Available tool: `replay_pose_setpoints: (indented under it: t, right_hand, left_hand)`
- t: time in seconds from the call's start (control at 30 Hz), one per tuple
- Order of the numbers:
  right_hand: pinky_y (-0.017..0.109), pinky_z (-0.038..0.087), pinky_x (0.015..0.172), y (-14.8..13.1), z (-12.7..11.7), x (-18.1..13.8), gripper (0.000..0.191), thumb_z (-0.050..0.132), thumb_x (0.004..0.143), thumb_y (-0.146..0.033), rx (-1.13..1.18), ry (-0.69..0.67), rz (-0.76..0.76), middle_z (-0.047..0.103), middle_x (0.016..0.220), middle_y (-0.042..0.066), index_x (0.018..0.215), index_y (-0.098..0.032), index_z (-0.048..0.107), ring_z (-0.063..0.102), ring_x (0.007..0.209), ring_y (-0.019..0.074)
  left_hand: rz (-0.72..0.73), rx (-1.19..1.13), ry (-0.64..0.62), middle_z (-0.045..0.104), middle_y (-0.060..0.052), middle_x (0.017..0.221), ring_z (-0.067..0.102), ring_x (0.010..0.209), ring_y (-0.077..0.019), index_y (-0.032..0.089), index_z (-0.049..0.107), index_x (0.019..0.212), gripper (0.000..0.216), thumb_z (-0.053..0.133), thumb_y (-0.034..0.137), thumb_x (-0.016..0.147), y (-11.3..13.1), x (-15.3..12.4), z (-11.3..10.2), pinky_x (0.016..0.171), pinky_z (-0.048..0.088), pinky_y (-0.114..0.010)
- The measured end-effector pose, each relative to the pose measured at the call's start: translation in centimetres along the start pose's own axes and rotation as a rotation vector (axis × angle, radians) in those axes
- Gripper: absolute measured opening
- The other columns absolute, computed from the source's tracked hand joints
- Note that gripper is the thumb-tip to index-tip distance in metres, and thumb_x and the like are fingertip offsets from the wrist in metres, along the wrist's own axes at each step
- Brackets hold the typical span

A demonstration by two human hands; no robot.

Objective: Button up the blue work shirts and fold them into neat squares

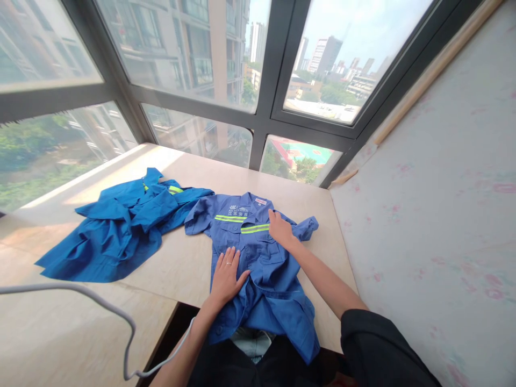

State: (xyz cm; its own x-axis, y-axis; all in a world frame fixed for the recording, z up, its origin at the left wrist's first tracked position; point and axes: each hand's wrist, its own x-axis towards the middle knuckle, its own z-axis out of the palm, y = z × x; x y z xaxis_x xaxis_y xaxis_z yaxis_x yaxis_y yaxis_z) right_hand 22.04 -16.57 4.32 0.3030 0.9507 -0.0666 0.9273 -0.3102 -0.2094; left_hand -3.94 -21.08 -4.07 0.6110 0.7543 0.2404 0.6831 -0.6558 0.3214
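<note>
A blue short-sleeved work shirt [264,269] with yellow-green reflective stripes lies face up on the pale countertop [181,263], its hem hanging over the near edge. My left hand [226,275] rests flat and open on the shirt's lower front, fingers spread, a ring on one finger. My right hand [280,228] presses on the upper chest near the right shoulder, fingers extended on the fabric beside the stripe.
A second, brighter blue garment [121,228] lies crumpled to the left on the counter. A white cable [100,303] runs across the near left. Large windows [226,59] stand behind the counter; a pale floral wall [435,215] closes the right side.
</note>
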Motion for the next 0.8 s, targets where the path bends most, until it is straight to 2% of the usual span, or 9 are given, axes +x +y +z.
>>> replay_pose_setpoints:
  t: [0.07, 0.1, 0.2, 0.3, 0.57, 0.7, 0.8]
  right_hand:
    - [0.042, 0.050, 0.090, -0.4, -0.2, 2.9, 0.061, 0.039, 0.094, -0.012, -0.077, -0.066, 0.022, 0.049, 0.138, 0.023, 0.153, -0.024, 0.027, 0.064, 0.109, 0.0317]
    - [0.042, 0.050, 0.090, -0.4, -0.2, 4.2, 0.058, 0.041, 0.094, -0.013, -0.091, -0.089, 0.024, 0.052, 0.135, 0.022, 0.150, -0.026, 0.033, 0.065, 0.109, 0.0314]
    - [0.042, 0.049, 0.089, -0.1, -0.1, 7.6, 0.039, 0.048, 0.094, -0.017, -0.095, -0.140, 0.028, 0.064, 0.120, 0.019, 0.130, -0.025, 0.059, 0.066, 0.108, 0.0310]
    - [0.040, 0.049, 0.091, 0.5, -0.2, 10.0, 0.026, 0.052, 0.091, -0.018, -0.093, -0.144, 0.053, 0.070, 0.112, 0.016, 0.112, -0.022, 0.067, 0.065, 0.110, 0.0298]
    - [0.041, 0.048, 0.090, 3.8, -2.4, 14.3, 0.038, 0.036, 0.094, -0.013, -0.026, 0.016, 0.204, 0.066, 0.116, 0.025, 0.129, -0.010, 0.051, 0.064, 0.112, 0.0309]
    - [0.036, 0.045, 0.098, 4.1, -1.7, 13.9, 0.046, 0.044, 0.092, -0.021, 0.052, 0.007, 0.113, 0.062, 0.127, 0.022, 0.136, -0.007, 0.044, 0.058, 0.121, 0.0274]
    - [0.035, 0.034, 0.111, 3.8, -0.6, 11.7, 0.055, 0.049, 0.089, -0.022, 0.080, 0.039, 0.023, 0.047, 0.147, 0.019, 0.141, -0.009, 0.040, 0.040, 0.138, 0.0257]
  left_hand:
    - [0.005, -0.011, 0.007, 0.043, -0.017, 0.151, 0.035, 0.144, -0.0303, 0.011, 0.047, 0.143, 0.067, 0.043, 0.056, 0.093, -0.2, -0.1, -0.1, 0.119, 0.026, -0.049]
    - [0.004, -0.017, 0.012, 0.044, -0.017, 0.150, 0.036, 0.143, -0.0300, 0.011, 0.048, 0.143, 0.066, 0.043, 0.055, 0.093, -0.3, -0.1, -0.1, 0.119, 0.026, -0.049]
    - [0.000, -0.030, 0.027, 0.046, -0.016, 0.149, 0.038, 0.142, -0.0297, 0.013, 0.049, 0.142, 0.062, 0.045, 0.051, 0.093, -0.3, -0.2, 0.0, 0.118, 0.029, -0.050]
    - [-0.003, -0.035, 0.040, 0.046, -0.016, 0.149, 0.039, 0.142, -0.0295, 0.014, 0.050, 0.141, 0.060, 0.046, 0.049, 0.093, -0.3, -0.3, 0.2, 0.117, 0.031, -0.050]
    - [0.011, -0.041, 0.042, 0.044, -0.015, 0.151, 0.037, 0.143, -0.0297, 0.016, 0.042, 0.147, 0.064, 0.048, 0.047, 0.092, -0.3, -0.4, 0.1, 0.118, 0.029, -0.051]
    - [-0.003, -0.044, 0.022, 0.040, -0.015, 0.153, 0.034, 0.144, -0.0308, 0.016, 0.040, 0.149, 0.067, 0.049, 0.048, 0.091, -0.2, -0.1, 0.1, 0.118, 0.028, -0.052]
    - [-0.005, -0.053, 0.005, 0.040, -0.015, 0.153, 0.034, 0.144, -0.0309, 0.016, 0.041, 0.149, 0.067, 0.049, 0.049, 0.091, -0.4, 0.2, 0.1, 0.118, 0.027, -0.052]
